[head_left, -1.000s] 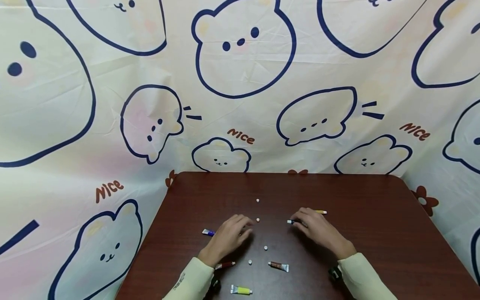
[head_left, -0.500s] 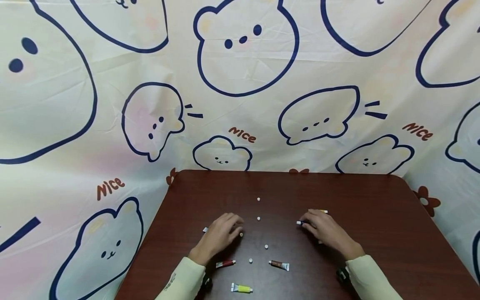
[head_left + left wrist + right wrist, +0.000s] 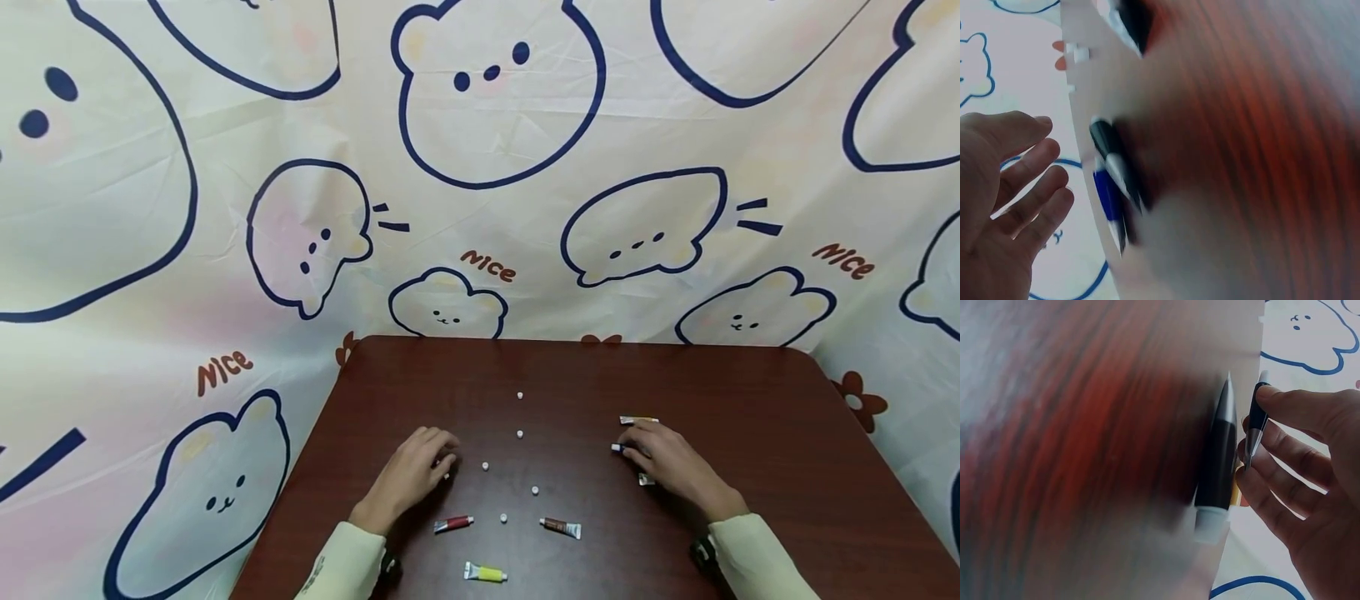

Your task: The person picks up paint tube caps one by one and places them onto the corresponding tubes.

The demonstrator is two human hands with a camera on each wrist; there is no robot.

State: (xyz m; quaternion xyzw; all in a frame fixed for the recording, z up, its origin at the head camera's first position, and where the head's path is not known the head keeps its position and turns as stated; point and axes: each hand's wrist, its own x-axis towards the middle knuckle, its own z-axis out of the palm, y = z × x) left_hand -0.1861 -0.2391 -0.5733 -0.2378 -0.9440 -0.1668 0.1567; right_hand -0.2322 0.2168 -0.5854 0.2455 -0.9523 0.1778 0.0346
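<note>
While the right hand (image 3: 670, 463) rests low on the dark wooden counter (image 3: 750, 417), its fingers (image 3: 1285, 406) curl round a small dark paint tube (image 3: 1256, 420) and pinch it between fingertip and thumb, so the tube lies just off the surface, aligned along the hand. In the head view only the tube's tip (image 3: 617, 447) pokes out to the left of the fingers. Right beside that hand, a yellow-banded tube (image 3: 638, 420) lies on the far side, and a pale tube end (image 3: 646, 479) peeks out from under the hand's near edge.

Left of the pinched tube, across the middle of the counter, several small white caps are scattered singly, one (image 3: 519, 434) roughly level with the hand, which suggests the tubes have been uncapped.

Further left, the left hand (image 3: 411, 476) lies palm down with relaxed, slightly spread fingers (image 3: 1035, 187); it seems to grip nothing, though something small and white shows at its fingertips. The left wrist view shows a blue tube (image 3: 1109, 203) and a dark one (image 3: 1115, 161) near that hand.

Nearer the person than the pinched tube lie a red tube (image 3: 453, 523), a brown tube (image 3: 559, 527) and a yellow tube (image 3: 484, 572). A bear-print cloth (image 3: 480, 167) hangs behind the counter.
</note>
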